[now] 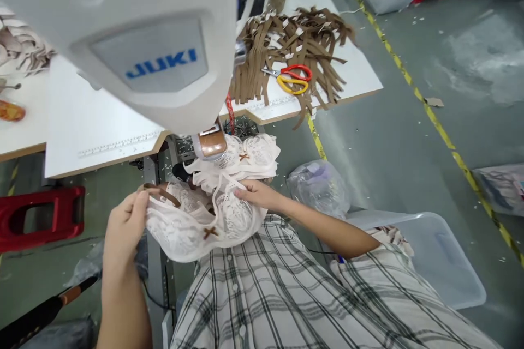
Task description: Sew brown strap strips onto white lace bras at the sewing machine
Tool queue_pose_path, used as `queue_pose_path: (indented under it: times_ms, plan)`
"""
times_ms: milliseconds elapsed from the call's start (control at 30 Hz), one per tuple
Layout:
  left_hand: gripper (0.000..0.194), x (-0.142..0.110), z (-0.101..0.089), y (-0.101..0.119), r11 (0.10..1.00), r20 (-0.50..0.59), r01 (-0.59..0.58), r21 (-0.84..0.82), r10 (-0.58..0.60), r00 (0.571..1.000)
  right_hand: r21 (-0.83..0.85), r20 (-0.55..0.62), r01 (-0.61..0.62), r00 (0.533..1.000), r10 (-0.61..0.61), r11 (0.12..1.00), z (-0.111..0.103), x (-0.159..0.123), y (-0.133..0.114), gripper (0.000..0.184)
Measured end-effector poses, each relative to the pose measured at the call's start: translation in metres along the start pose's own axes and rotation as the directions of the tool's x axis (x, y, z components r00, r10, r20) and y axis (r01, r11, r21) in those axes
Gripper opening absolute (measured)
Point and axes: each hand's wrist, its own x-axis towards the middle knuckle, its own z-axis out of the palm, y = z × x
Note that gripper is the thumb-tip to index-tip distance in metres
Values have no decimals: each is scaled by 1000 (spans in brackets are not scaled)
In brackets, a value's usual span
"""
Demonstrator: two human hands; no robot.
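Observation:
A white lace bra (241,218) with a small brown bow hangs between my two hands, in front of my plaid shirt. My left hand (126,221) pinches its left end, where a brown strap (161,194) loops over the cup. My right hand (256,194) grips the top edge of the other cup, thumb on the lace and fingers hidden behind. Just beyond lies a second white lace bra (262,151) with a brown bow, under the head of a white JUKI sewing machine (164,65).
Many brown straps (262,60) and red-and-yellow scissors (292,79) lie on the white table (360,73). A clear plastic bin (442,262) stands on the right, near a plastic bag (319,188). At the left is a red stool (41,218).

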Motion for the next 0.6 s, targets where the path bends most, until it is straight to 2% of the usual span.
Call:
queue_pose_path:
  times_ms: [67, 133, 167, 200, 233, 267, 300, 333, 367, 400, 433, 467, 500, 533, 567, 600]
  plan:
    - [44, 17, 21, 5, 996, -86, -11, 92, 19, 996, 119, -83, 30, 996, -21, 992, 7, -9, -20, 50]
    - [52, 22, 57, 14, 997, -22, -77, 0, 77, 997, 130, -85, 55, 995, -44, 990, 15, -18, -37, 48]
    - [53, 20, 78, 18, 988, 141, -71, -135, 90, 986, 88, -53, 77, 996, -72, 993, 17, -22, -44, 46]
    - [51, 16, 97, 23, 961, 329, 4, -276, 91, 940, 18, 13, 101, 995, -102, 995, 15, -25, -49, 44]
    - [48, 12, 114, 26, 926, 504, 144, -349, 56, 862, -69, 98, 121, 989, -114, 990, 10, -27, -54, 42]
    - [47, 7, 128, 29, 886, 594, 256, -387, 27, 804, -162, 166, 131, 981, -103, 978, 0, -28, -57, 42]
    - [48, 4, 139, 30, 865, 632, 306, -397, 16, 775, -252, 184, 125, 980, -80, 959, -15, -26, -61, 41]
    - [48, 1, 145, 32, 853, 646, 339, -398, -2, 763, -337, 136, 103, 989, -60, 936, -34, -20, -64, 39]
    - [48, -2, 149, 33, 853, 636, 339, -397, -10, 771, -410, 0, 61, 998, -67, 910, -58, -11, -69, 37]
    - [47, -3, 150, 35, 861, 624, 324, -392, -10, 782, -486, -194, 15, 973, -125, 874, -84, 3, -75, 32]
    - [47, -4, 150, 37, 869, 618, 311, -385, -7, 786, -563, -393, -42, 892, -222, 825, -111, 19, -82, 29]
    - [47, -5, 149, 41, 879, 615, 295, -375, -2, 788, -616, -552, -136, 778, -301, 776, -139, 39, -91, 29]
    - [48, -5, 148, 44, 890, 615, 277, -362, 5, 788, -630, -675, -251, 644, -359, 735, -165, 60, -101, 28]
    - [49, -6, 146, 49, 901, 614, 257, -350, 13, 789, -607, -740, -310, 557, -377, 732, -190, 80, -111, 30]
    - [49, -6, 144, 53, 911, 610, 239, -336, 17, 792, -581, -782, -352, 492, -383, 734, -211, 99, -121, 34]
    - [50, -6, 141, 57, 919, 602, 225, -324, 17, 799, -555, -810, -385, 451, -374, 737, -228, 116, -129, 33]
